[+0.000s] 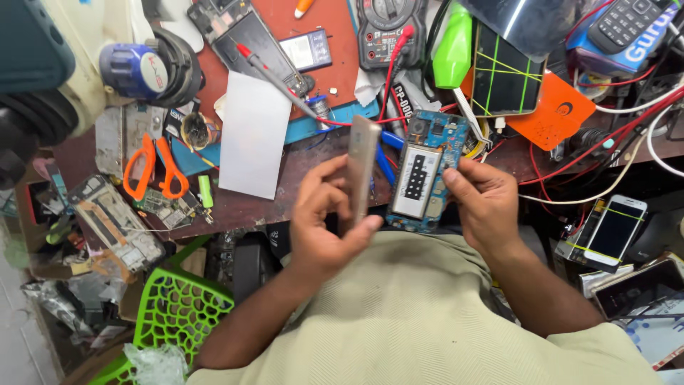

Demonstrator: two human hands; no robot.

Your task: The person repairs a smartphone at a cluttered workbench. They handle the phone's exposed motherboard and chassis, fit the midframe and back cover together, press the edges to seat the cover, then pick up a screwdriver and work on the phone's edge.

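Left hand (322, 224): grip closed around a thin gold-coloured phone cover (361, 167), held upright on its edge, thumb on the near side, fingers behind. Right hand (484, 203): grip holding an opened phone body (427, 171) with blue circuit board and a white battery, thumb and fingertips pinching its right edge. Both pieces just beside each other, not clearly touching, raised above the near edge of the tabletop (299, 182), about the middle of that edge.

Behind the hands, on the tabletop: a white card (254, 135) lying flat, a red-tipped probe (274, 75) crossing above it, a black phone frame (246, 39) on a reddish mat (320, 21). At the far edge, a multimeter (390, 28) with red leads, a green plastic bottle (454, 50), a dark phone screen with yellow lines (506, 75), an orange piece (556, 110) under it. Toward the left edge, orange-handled scissors (153, 167) and a blue round tool (139, 70). Off the right edge, lower down, a white phone (609, 232). Under the left corner, a green plastic basket (178, 310). Many red and white wires (613, 135) on the right side of the tabletop.
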